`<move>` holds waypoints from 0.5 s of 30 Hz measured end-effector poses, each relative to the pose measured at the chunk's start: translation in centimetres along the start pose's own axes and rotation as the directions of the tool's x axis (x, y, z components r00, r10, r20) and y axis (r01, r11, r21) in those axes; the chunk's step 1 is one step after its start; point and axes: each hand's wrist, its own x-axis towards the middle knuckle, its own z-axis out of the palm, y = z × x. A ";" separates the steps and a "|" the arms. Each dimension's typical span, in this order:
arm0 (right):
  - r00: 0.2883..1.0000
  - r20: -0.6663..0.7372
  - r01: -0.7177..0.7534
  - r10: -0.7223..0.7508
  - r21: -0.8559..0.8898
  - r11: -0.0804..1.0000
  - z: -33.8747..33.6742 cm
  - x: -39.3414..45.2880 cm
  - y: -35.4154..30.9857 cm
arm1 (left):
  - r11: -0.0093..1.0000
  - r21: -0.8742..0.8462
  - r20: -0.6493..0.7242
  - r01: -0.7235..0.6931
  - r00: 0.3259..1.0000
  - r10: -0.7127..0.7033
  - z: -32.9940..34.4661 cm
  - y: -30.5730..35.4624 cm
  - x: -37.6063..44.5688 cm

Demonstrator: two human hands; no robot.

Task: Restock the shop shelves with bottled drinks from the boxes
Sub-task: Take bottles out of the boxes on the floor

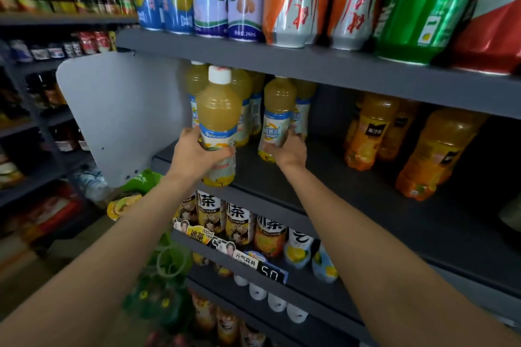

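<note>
Both arms are stretched forward and upward to the middle shelf (324,177). A white-capped yellow juice bottle (218,121) is gripped around its lower label by the left hand (197,153), fingers curled about it, its base held at the shelf's front edge. A second juice bottle (277,118), standing further in and to the right of that grip, is clasped low down by the right hand (290,149), though its fingertips are mostly hidden; more matching bottles (248,93) are seen just behind both grips.

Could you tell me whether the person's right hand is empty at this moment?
No, the right hand grips a yellow juice bottle standing on the shelf.
</note>
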 end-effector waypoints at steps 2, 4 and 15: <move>0.999 0.016 -0.029 0.029 0.011 1.000 0.4 1.0 -0.5 | 1.000 0.009 -0.012 0.013 1.000 -0.012 1.0 -0.4 0.6; 0.997 0.068 -0.048 0.047 0.010 0.999 0.4 1.7 -0.5 | 1.000 0.011 -0.015 0.019 1.000 -0.019 2.0 -0.8 1.1; 1.000 -0.001 0.020 -0.020 0.145 0.989 -5.1 -4.1 2.1 | 0.978 0.187 -0.091 -0.093 0.990 0.111 7.0 -0.8 5.4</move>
